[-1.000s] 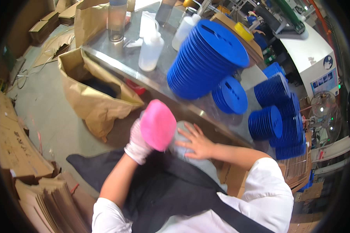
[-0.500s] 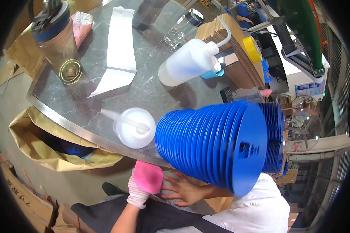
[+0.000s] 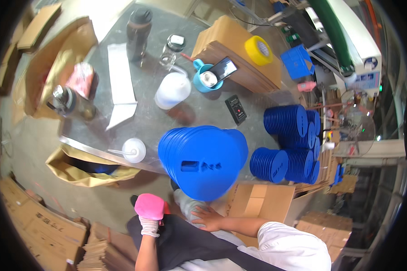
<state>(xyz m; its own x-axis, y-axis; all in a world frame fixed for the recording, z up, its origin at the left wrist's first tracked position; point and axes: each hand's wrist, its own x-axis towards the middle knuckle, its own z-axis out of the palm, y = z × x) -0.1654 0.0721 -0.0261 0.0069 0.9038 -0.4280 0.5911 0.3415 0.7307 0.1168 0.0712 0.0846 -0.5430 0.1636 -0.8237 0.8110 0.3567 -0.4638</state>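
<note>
Beside a grey table [image 3: 142, 128], we are presenting a pink pad [image 3: 150, 206] at the end of our gloved left hand [image 3: 149, 226]. The pad is sitting low, outside the table's near edge and well apart from the blue stack [image 3: 202, 165]. It is covering the left fingers, so we are unable to tell whether they are gripping it or fitting inside it. Our bare right hand [image 3: 208, 219] is holding nothing, its fingers spreading wide across a grey trouser leg [image 3: 185, 202].

We are reading this as a pause with the pad at the ready: neither hand is touching the blue stack, which is towering at the near edge beside a white bottle [image 3: 134, 150]. A paper bag [image 3: 61, 168] is gaping below, on the left. In our judgement, any two-handed move is calling for the right hand to be leaving the leg, and for the pad to be clearing the table's rim.
</note>
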